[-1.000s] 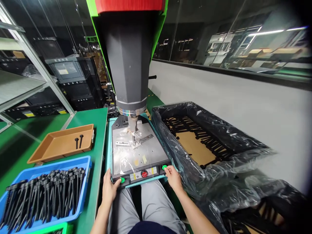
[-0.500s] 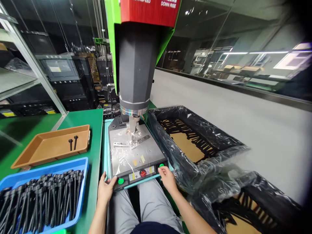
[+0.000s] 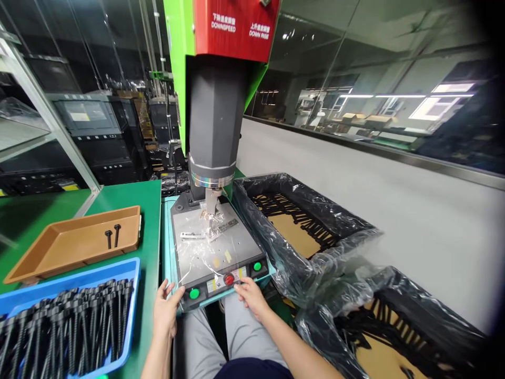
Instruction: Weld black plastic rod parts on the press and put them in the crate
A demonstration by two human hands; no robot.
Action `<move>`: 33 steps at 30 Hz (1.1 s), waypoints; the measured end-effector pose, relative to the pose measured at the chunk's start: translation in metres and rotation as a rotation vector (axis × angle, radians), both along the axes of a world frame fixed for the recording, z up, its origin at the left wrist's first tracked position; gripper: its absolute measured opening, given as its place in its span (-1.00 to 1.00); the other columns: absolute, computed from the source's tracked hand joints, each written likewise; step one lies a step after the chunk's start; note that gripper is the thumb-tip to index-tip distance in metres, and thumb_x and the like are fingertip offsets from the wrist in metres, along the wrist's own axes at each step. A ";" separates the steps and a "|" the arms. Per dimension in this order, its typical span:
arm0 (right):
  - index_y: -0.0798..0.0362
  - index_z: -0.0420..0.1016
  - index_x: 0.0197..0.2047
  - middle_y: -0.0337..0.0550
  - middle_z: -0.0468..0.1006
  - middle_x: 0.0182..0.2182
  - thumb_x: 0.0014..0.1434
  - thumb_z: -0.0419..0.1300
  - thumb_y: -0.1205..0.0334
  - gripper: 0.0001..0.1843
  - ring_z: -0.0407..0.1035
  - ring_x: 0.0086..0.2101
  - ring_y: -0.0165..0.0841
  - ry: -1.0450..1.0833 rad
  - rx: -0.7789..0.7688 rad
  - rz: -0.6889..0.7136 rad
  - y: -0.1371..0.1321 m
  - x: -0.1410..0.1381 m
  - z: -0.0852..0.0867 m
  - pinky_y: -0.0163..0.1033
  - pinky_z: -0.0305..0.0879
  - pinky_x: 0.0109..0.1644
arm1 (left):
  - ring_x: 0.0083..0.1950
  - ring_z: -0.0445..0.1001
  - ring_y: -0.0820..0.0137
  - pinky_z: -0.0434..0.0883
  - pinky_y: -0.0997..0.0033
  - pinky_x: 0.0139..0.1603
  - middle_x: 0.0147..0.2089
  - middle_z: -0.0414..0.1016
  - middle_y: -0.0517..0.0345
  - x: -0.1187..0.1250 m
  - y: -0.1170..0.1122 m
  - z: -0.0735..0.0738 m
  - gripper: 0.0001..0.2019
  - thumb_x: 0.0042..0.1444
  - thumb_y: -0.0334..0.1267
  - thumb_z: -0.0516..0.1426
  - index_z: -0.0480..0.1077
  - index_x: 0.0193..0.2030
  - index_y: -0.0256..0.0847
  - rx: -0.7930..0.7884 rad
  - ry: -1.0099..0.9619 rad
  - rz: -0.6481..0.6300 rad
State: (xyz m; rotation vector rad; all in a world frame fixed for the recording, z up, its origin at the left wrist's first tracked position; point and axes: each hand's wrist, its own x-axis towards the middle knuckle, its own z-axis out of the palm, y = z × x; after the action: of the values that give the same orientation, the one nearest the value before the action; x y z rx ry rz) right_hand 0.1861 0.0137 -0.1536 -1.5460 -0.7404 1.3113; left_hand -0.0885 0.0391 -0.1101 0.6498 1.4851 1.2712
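I sit at a press machine (image 3: 215, 126) with a grey head and a green frame. Its base plate (image 3: 211, 245) is covered with clear film, and the tip of the head stands on a small part there. My left hand (image 3: 164, 310) rests open at the front left corner of the base, just left of a green button (image 3: 194, 293). My right hand (image 3: 250, 296) lies at the front edge below a red button (image 3: 229, 279), fingers loosely spread and holding nothing. A second green button (image 3: 257, 266) sits to the right of it.
A blue tray (image 3: 67, 321) full of long black screws stands at the lower left. Behind it a brown tray (image 3: 74, 242) holds two black screws. To the right are crates lined with black plastic bags (image 3: 315, 231) holding black parts on cardboard. Metal shelving stands far left.
Both hands have come off the two green buttons. My right hand slid left to below the red button, my left hand drew back to the corner. The view tilted upward.
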 end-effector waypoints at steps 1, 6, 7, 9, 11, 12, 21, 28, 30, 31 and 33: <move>0.05 0.35 -0.18 -0.34 0.39 -0.54 -0.15 0.35 0.02 -0.51 0.21 -0.62 -0.51 0.005 -0.015 0.034 0.001 -0.002 -0.001 -0.46 -0.12 -0.67 | 0.02 0.51 0.17 0.47 0.29 -0.13 0.22 0.35 -0.17 0.001 -0.002 0.004 -0.11 -0.17 -0.07 0.36 0.13 0.31 -0.17 0.028 -0.013 -0.025; 0.06 0.30 -0.49 -0.42 0.21 -0.68 -0.15 0.31 0.05 -0.68 0.06 -0.63 -0.55 0.066 -0.060 0.074 0.002 -0.006 -0.010 -0.46 -0.07 -0.61 | -0.10 0.55 0.29 0.45 0.36 -0.14 0.13 0.45 -0.15 0.001 -0.006 0.015 0.00 -0.20 -0.17 0.38 0.00 0.38 -0.15 0.079 -0.117 -0.104; 0.06 0.30 -0.50 -0.39 0.24 -0.65 -0.16 0.31 0.05 -0.68 0.10 -0.60 -0.54 0.082 -0.043 0.049 0.000 -0.005 -0.010 -0.46 -0.02 -0.59 | -0.10 0.54 0.31 0.45 0.38 -0.13 0.11 0.47 -0.15 0.000 -0.007 0.016 0.01 -0.20 -0.19 0.38 -0.01 0.38 -0.15 0.083 -0.134 -0.112; 0.07 0.32 -0.51 -0.33 0.32 -0.57 -0.16 0.33 0.05 -0.68 0.19 -0.51 -0.50 0.114 -0.006 0.006 -0.005 -0.001 -0.009 -0.45 0.09 -0.52 | -0.12 0.54 0.33 0.45 0.37 -0.12 0.08 0.49 -0.13 -0.002 -0.008 0.016 0.01 -0.20 -0.21 0.38 -0.01 0.38 -0.14 0.102 -0.144 -0.125; 0.08 0.36 -0.50 -0.27 0.37 -0.51 -0.16 0.35 0.04 -0.68 0.26 -0.43 -0.46 0.140 0.021 -0.023 -0.012 0.004 -0.006 -0.43 0.17 -0.45 | -0.11 0.54 0.31 0.45 0.35 -0.11 0.07 0.50 -0.12 -0.003 -0.008 0.018 0.00 -0.22 -0.22 0.39 0.03 0.37 -0.14 0.131 -0.134 -0.142; 0.08 0.37 -0.49 -0.25 0.39 -0.48 -0.15 0.36 0.04 -0.68 0.28 -0.41 -0.44 0.153 0.028 -0.030 -0.016 0.008 -0.004 -0.42 0.18 -0.43 | -0.09 0.54 0.30 0.46 0.34 -0.10 0.06 0.50 -0.12 -0.003 -0.009 0.019 -0.02 -0.22 -0.22 0.39 0.07 0.36 -0.16 0.144 -0.129 -0.150; 0.09 0.42 -0.47 -0.24 0.43 -0.52 -0.12 0.35 0.04 -0.70 0.30 -0.48 -0.43 0.144 0.035 0.041 -0.062 0.042 -0.010 -0.38 0.15 -0.47 | -0.15 0.53 0.32 0.46 0.26 -0.01 0.07 0.51 -0.10 0.005 -0.039 0.022 -0.17 -0.24 -0.14 0.40 0.29 0.23 -0.22 0.145 -0.064 -0.268; 0.07 0.38 -0.45 -0.32 0.36 -0.62 -0.08 0.29 -0.09 -0.62 0.22 -0.62 -0.49 0.017 -0.060 0.145 -0.105 0.063 -0.025 -0.40 0.04 -0.57 | -0.16 0.52 0.24 0.44 0.32 -0.11 -0.10 0.57 -0.06 0.005 -0.086 0.000 -0.45 -0.30 -0.02 0.39 0.54 -0.14 -0.29 -0.001 0.092 -0.310; 0.07 0.39 -0.44 -0.33 0.36 -0.63 -0.08 0.29 -0.07 -0.64 0.21 -0.64 -0.49 -0.012 -0.091 0.172 -0.116 0.068 -0.026 -0.40 -0.01 -0.60 | -0.24 0.50 0.28 0.43 0.35 -0.20 -0.18 0.58 -0.03 0.007 -0.093 -0.002 -0.46 -0.29 -0.02 0.39 0.55 -0.17 -0.31 -0.028 0.108 -0.320; 0.07 0.39 -0.44 -0.33 0.36 -0.63 -0.08 0.30 -0.05 -0.64 0.20 -0.65 -0.50 -0.022 -0.104 0.181 -0.120 0.070 -0.026 -0.41 -0.03 -0.60 | -0.27 0.49 0.30 0.42 0.37 -0.23 -0.21 0.57 -0.02 0.009 -0.095 -0.003 -0.47 -0.29 -0.02 0.38 0.55 -0.17 -0.31 -0.032 0.113 -0.322; 0.06 0.37 -0.43 -0.34 0.36 -0.64 -0.09 0.30 -0.04 -0.65 0.19 -0.66 -0.50 -0.032 -0.121 0.181 -0.127 0.074 -0.027 -0.41 -0.05 -0.61 | -0.31 0.46 0.34 0.39 0.38 -0.27 -0.26 0.57 0.01 0.012 -0.097 -0.004 -0.48 -0.27 -0.04 0.38 0.55 -0.17 -0.32 -0.037 0.125 -0.329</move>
State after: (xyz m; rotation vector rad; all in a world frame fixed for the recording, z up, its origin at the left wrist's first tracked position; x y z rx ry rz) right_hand 0.2605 -0.1129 -0.1809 -1.6294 -0.8508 1.4913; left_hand -0.0763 -0.0577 -0.1143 0.9213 1.4278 0.9624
